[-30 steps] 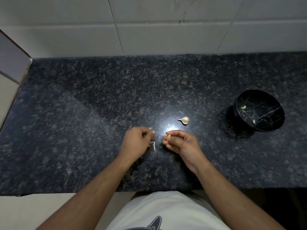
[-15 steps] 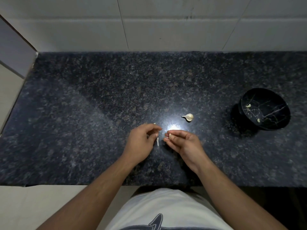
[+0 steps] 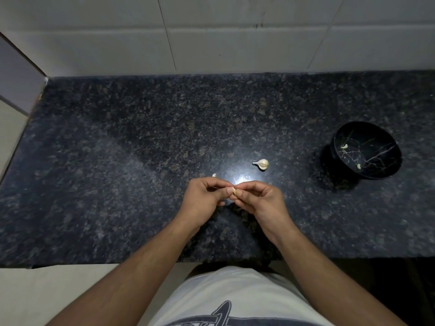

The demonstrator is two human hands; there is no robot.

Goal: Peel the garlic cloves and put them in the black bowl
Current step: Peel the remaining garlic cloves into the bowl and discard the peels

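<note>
text: none readable | shirt (image 3: 235, 300): dark graphic, partly cut off, illegible

Fingertips (image 3: 229, 191) mostly hide the pinched garlic clove (image 3: 235, 192); its peel state is unclear.

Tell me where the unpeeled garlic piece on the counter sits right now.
In the head view, the garlic piece lies on the dark counter just right of centre, beyond the right hand and left of the black bowl.

A dark speckled granite counter (image 3: 117, 184) meets a white tiled wall (image 3: 235, 43), bright glare mid-counter.
</note>
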